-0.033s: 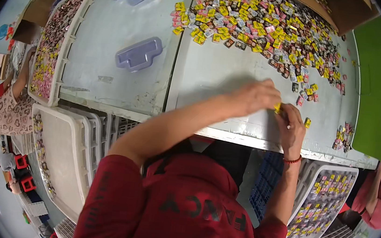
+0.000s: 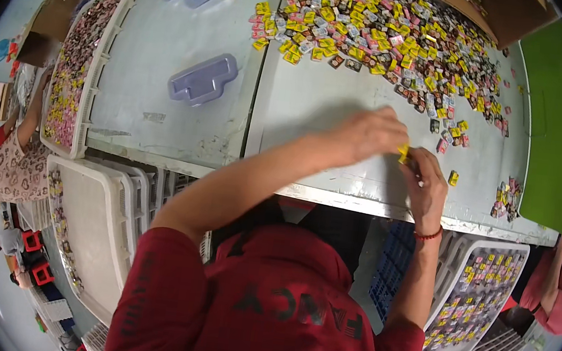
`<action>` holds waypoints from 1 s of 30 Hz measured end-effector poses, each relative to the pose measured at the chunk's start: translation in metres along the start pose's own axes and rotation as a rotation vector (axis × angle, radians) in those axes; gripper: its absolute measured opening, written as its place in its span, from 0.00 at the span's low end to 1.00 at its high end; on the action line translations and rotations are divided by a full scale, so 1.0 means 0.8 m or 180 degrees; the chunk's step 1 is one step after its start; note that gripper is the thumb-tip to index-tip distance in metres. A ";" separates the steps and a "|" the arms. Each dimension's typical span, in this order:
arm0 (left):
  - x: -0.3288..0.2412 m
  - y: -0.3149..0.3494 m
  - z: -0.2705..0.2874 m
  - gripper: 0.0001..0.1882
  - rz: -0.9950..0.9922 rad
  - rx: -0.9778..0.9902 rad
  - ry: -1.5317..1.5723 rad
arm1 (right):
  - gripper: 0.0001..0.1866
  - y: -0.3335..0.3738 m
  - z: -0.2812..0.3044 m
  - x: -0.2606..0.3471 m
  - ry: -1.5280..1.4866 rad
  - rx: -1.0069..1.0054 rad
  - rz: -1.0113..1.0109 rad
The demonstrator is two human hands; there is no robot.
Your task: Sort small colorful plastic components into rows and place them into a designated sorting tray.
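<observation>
Yellow piece [image 2: 403, 152], pinched between left hand [image 2: 374, 136] and right hand [image 2: 427, 182], blocky packets [image 2: 377, 69], smooth tabletop [image 2: 311, 96]

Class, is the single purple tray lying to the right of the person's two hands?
No, the single purple tray lies on the table, left of both the left hand and right hand.
</observation>
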State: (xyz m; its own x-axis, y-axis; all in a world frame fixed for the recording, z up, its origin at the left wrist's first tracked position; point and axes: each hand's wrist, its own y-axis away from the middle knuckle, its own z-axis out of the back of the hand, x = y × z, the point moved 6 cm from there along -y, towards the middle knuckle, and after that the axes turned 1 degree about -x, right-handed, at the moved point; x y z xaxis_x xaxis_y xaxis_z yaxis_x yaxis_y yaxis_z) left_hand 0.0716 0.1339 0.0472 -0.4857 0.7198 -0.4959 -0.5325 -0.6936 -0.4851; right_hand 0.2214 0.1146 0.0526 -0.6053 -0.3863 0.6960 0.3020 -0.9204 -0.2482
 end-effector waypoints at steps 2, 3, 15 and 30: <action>0.003 0.025 0.064 0.10 -0.0020 -0.0455 -0.0110 | 0.15 -0.008 -0.019 0.032 -0.0090 0.0114 0.0177; 0.002 0.038 0.091 0.11 0.0062 -0.0532 -0.0164 | 0.16 -0.012 -0.030 0.042 0.0005 0.0148 0.0315; 0.015 0.144 0.073 0.14 0.0567 -0.0383 -0.0416 | 0.16 -0.015 -0.126 0.101 0.0716 0.0469 0.1076; -0.007 0.160 0.060 0.30 0.1003 0.0267 -0.0953 | 0.42 0.052 -0.159 0.105 0.1153 0.0642 0.0329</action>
State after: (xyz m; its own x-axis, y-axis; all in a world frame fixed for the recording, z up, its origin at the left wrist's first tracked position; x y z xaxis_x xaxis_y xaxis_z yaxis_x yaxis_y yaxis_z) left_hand -0.0274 0.0424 0.0226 -0.8062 0.4585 -0.3739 -0.3746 -0.8847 -0.2773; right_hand 0.0892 0.0364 0.0152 -0.7730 -0.5051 0.3838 0.4909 -0.8595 -0.1426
